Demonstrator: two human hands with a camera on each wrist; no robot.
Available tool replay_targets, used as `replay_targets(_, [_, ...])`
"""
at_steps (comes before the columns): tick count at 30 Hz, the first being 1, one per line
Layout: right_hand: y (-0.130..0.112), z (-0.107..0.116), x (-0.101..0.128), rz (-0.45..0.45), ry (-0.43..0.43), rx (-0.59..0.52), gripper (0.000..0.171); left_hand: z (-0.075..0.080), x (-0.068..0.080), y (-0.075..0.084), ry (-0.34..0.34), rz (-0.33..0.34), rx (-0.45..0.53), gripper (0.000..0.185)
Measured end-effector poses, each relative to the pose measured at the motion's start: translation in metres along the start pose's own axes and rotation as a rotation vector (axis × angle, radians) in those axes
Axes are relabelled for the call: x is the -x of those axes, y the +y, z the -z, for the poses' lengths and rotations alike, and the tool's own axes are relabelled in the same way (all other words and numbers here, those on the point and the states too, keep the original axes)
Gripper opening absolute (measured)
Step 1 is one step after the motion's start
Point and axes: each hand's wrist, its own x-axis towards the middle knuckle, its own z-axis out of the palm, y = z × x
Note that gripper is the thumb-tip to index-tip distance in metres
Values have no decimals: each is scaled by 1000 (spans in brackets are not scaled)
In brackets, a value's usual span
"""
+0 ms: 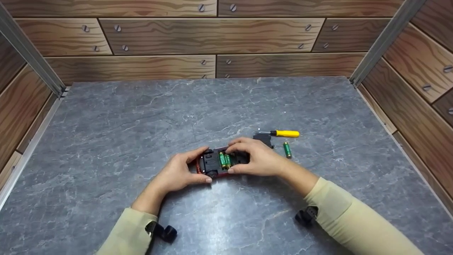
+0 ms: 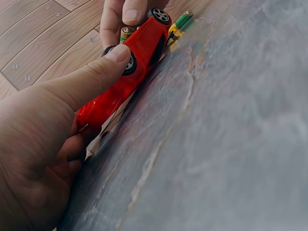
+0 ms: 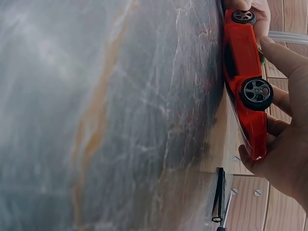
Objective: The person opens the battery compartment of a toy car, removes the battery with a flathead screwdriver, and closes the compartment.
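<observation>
A red toy car (image 1: 211, 162) lies wheels up on the grey table, its black underside facing me. Two green batteries (image 1: 222, 160) show side by side in its open battery bay. My left hand (image 1: 176, 172) grips one end of the car, thumb by a wheel (image 2: 160, 16) side and fingers around the far side. Over the bay, my right hand (image 1: 261, 157) pinches the right-hand battery (image 1: 228, 160) between thumb and fingertips at its two ends. In the right wrist view, other fingers of this hand lie behind and under the red body (image 3: 246, 53).
Just right of the hands lie a black cover piece (image 1: 262, 139), a yellow-handled screwdriver (image 1: 286, 133) and a loose green battery (image 1: 287, 150). A small bright bit sits by the screwdriver's tip. Wood-patterned walls (image 1: 212, 37) bound the table at the back and sides.
</observation>
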Motion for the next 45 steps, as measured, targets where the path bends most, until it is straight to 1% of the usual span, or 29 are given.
replay_targets(11, [-2,0,-1,0,2,3,51,1,0,1,-1,0,-6,101])
replay_targets(22, [-3,0,-3,-17,-4,-33,48,2,1,2,-1,-1,-6,102])
replay_targets(29, [-3,0,-5,7,-1,-70,46,2,2,2,5,-19,4,98])
replay_targets(34, [-3,0,-5,5,-1,-75,46,2,2,1,7,-20,7,97])
replay_targets(40, [0,0,-3,17,11,-96,47,2,2,1,5,-5,19,99])
replay_targets(45, [2,3,-1,54,32,-117,49,1,1,2,4,8,25,100])
